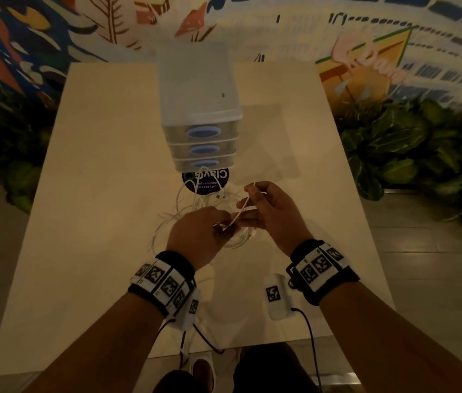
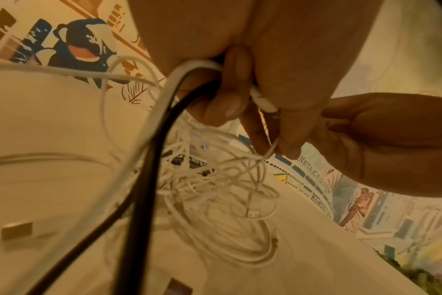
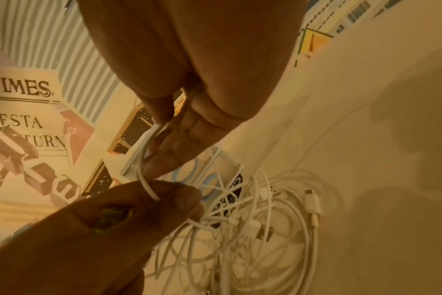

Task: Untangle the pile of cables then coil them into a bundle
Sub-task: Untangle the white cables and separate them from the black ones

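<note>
Where hands (image 1: pixel 224 222) meet, cable (image 1: pixel 239 212) grip unclear.

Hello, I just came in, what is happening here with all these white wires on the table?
A person is sorting out a tangled pile of white cables on a cream table. The left hand and the right hand both pinch one white cable, stretched between them above the pile. The rest of the pile is still knotted and nothing is coiled yet. A small plastic drawer unit stands behind the pile.
</note>
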{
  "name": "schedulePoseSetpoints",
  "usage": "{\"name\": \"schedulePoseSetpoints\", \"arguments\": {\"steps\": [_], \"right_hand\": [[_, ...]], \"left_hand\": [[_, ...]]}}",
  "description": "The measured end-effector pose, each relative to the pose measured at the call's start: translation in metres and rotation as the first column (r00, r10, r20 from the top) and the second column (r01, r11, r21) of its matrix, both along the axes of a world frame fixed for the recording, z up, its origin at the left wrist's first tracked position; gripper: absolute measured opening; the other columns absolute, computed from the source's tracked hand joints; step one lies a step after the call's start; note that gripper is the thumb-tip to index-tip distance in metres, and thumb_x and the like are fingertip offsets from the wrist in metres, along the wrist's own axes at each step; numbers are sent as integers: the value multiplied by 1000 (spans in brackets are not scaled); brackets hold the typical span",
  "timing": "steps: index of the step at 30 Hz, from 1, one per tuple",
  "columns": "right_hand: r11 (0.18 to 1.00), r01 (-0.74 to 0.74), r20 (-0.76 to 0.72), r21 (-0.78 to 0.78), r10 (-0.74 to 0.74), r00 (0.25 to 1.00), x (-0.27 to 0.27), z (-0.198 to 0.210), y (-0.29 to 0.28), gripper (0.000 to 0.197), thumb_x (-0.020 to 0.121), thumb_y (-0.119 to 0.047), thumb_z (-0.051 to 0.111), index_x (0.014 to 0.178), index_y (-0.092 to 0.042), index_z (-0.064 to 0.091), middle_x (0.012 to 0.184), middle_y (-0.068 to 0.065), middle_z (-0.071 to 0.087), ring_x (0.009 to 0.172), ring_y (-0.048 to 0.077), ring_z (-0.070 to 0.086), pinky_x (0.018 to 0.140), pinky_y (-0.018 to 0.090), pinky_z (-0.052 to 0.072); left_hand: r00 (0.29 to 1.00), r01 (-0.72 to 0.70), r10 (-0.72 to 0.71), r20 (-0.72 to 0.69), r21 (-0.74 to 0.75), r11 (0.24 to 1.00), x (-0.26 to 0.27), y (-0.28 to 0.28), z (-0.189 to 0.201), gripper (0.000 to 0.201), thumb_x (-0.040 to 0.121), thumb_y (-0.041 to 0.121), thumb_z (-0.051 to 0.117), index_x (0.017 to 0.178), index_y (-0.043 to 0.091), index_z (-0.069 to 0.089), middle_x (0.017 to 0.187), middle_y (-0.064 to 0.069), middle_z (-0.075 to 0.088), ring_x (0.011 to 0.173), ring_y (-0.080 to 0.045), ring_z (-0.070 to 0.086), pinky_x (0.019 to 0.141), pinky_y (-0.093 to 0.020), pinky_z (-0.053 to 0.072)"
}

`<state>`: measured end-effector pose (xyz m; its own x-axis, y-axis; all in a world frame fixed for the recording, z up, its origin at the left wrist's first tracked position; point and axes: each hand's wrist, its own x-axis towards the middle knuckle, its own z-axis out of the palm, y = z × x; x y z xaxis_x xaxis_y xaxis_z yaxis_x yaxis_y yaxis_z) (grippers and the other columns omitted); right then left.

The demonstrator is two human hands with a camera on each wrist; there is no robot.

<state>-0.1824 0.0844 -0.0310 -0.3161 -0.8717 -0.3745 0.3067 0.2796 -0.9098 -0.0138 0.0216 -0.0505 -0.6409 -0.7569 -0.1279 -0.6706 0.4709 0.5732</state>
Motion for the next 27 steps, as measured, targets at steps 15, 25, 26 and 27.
{"name": "schedulePoseSetpoints", "arguments": {"steps": [15,25,26,27], "right_hand": [[913,-406,-840,46,256,479,3,-29,14,38,96,-49,51,101,-20,76,95,1,71,85,20,62,72,29,44],[990,-113,-460,-79,64,886,-4,-20,7,20,109,-15,41,96,-8,56,91,3,74,81,18,76,76,34,61],[994,-70,-396,-85,30,918,-4,-17,6,22,109,-16,41,96,-6,55,91,8,73,79,22,77,74,35,62],[996,-29,-344,-88,-3,939,-4,-15,5,24,110,-18,40,96,-5,54,90,12,72,77,25,77,72,35,62]], "left_hand": [[863,-70,279,-421,448,891,2,-5,36,28,76,29,85,102,29,76,93,16,77,91,-1,71,81,-15,54],[996,-84,86,-21,62,995,13,-7,-5,21,90,49,67,111,45,71,108,15,67,90,-8,65,81,-26,53],[996,-90,90,-9,49,995,14,-9,-6,24,90,53,65,112,45,71,109,15,67,93,-9,65,80,-24,52],[996,-94,94,2,40,995,15,-11,-7,25,90,55,64,112,46,71,110,15,68,96,-10,65,80,-23,50]]}}
